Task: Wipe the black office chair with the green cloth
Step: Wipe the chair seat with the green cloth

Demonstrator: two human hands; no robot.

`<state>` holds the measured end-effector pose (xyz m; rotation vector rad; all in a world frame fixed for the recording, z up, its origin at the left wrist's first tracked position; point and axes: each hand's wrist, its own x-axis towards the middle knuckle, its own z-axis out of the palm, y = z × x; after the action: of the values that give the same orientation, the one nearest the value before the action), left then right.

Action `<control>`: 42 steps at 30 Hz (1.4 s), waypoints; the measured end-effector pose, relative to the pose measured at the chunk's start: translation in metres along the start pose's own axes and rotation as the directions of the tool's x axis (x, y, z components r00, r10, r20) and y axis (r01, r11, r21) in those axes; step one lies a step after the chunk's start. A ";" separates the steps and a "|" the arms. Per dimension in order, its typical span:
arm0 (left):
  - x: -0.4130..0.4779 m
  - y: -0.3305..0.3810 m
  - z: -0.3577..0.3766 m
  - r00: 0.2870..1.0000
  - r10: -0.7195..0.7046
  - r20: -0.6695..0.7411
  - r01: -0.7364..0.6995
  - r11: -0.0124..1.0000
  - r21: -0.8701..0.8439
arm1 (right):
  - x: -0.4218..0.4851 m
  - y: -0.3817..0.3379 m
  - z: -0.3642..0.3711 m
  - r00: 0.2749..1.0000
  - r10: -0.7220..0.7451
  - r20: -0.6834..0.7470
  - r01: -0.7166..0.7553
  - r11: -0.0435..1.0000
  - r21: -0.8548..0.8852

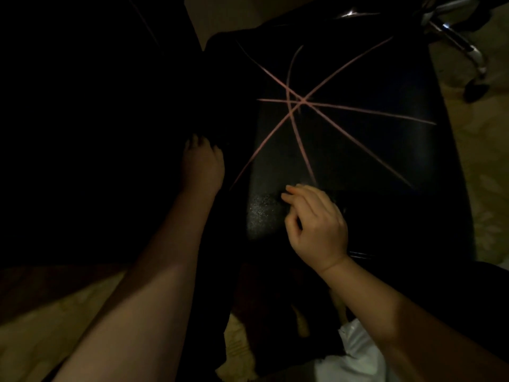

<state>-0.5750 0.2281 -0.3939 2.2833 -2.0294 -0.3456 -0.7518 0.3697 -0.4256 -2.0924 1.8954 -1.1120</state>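
I read this as the very start of the wiping, or a pause in it: the black office chair (pixel 358 150) fills the middle of my feed, seat up, and pink lines (pixel 301 102) cross on it in a star that nothing has smeared. I can't find the green cloth anywhere; the feed is very dark, and if the cloth is near the chair it's lost in shadow.

The right hand (pixel 316 219) sits on the chair's near edge with its fingers curled in and the thumb close to the forefinger. No cloth shows in it, and I can't tell whether it pinches anything. The left hand (pixel 202 164) reaches to the chair's left side, fingertips bent down into the blackness there. I can't tell what it touches or holds.

My judgement is that the next move calls for getting the cloth into a hand, then pressing it flat and sweeping from the near edge out across the lines.

Beyond the chair's far right corner a chrome leg (pixel 454 42) ends in a caster (pixel 475 91), so the chair may roll under pressure. A pale patterned floor (pixel 490 188) lies right of the chair, and white fabric (pixel 358 354) sits below its near edge.
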 end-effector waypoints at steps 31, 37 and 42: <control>-0.110 -0.032 0.014 0.965 -0.260 -0.026 0.248 0.943 -0.223 | 0.003 0.000 -0.003 0.998 0.006 0.064 -0.007 1.000 0.008; -0.050 -0.025 0.006 0.983 -0.183 0.018 0.181 0.949 -0.259 | 0.003 -0.006 0.002 0.998 0.021 0.052 -0.022 1.000 0.019; 0.000 -0.016 0.001 0.991 -0.112 0.069 0.127 0.946 -0.298 | 0.004 -0.006 0.005 0.999 0.022 0.041 -0.021 1.000 -0.016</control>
<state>-0.5596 0.2304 -0.3977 2.2290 -1.7191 -0.6782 -0.7438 0.3657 -0.4243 -2.0811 1.9091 -1.0445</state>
